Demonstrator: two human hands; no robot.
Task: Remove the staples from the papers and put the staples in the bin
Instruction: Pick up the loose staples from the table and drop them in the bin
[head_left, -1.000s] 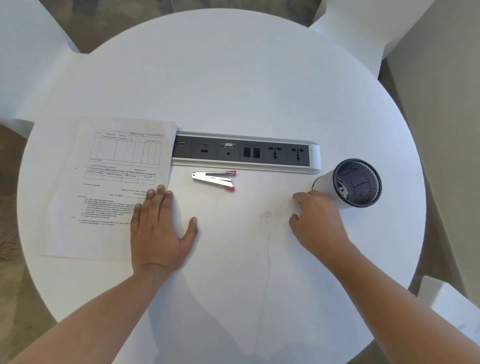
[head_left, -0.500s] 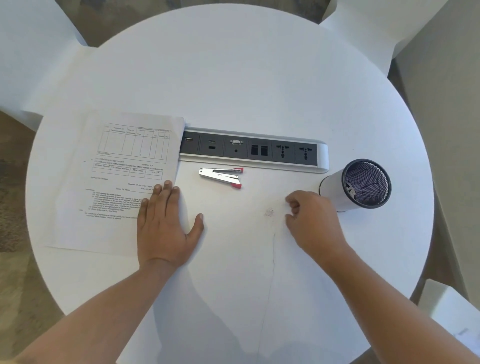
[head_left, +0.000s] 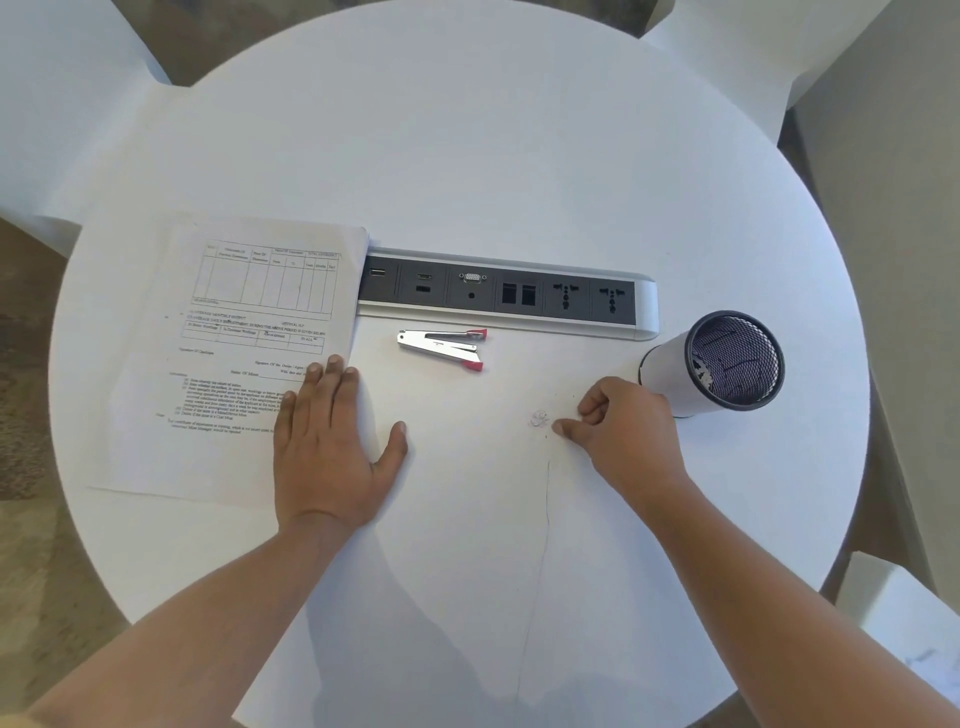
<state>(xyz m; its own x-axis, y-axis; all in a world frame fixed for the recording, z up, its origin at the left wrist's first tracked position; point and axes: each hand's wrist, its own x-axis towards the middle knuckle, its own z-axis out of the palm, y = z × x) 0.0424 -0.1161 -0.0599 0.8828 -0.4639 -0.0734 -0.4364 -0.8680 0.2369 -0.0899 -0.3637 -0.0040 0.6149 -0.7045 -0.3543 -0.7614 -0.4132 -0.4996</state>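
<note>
The right hand (head_left: 626, 428) has a narrow grip: its fingers are curled under and the forefinger tip is down on the table (head_left: 493, 156), just beside a small tangle of staples (head_left: 540, 418). Whether a staple is already pinched between thumb and finger cannot be told. The left hand (head_left: 332, 441) makes no grip at all. It lies flat with straight fingers on the lower right corner of the papers (head_left: 249, 338), the thumb out on bare table.

The round white table carries everything. The papers lie on its left side, their top right corner reaching over the end of the socket strip (head_left: 509, 293) set into the middle. The bin (head_left: 727, 364), a white cup lined with black mesh, stands to the right of the right hand and close to it, its mouth in plain view; a few pale bits inside are too small to name. A silver staple tool with red tips (head_left: 441, 349) lies untouched just in front of the strip, between papers and bin.

The step in hand looks like gathering the loose staples. The next move calls for a fine fingertip pinch on that thin, springy wire, then a short carry right to the bin's mouth. Any staple left on the white table would be easy to miss.
</note>
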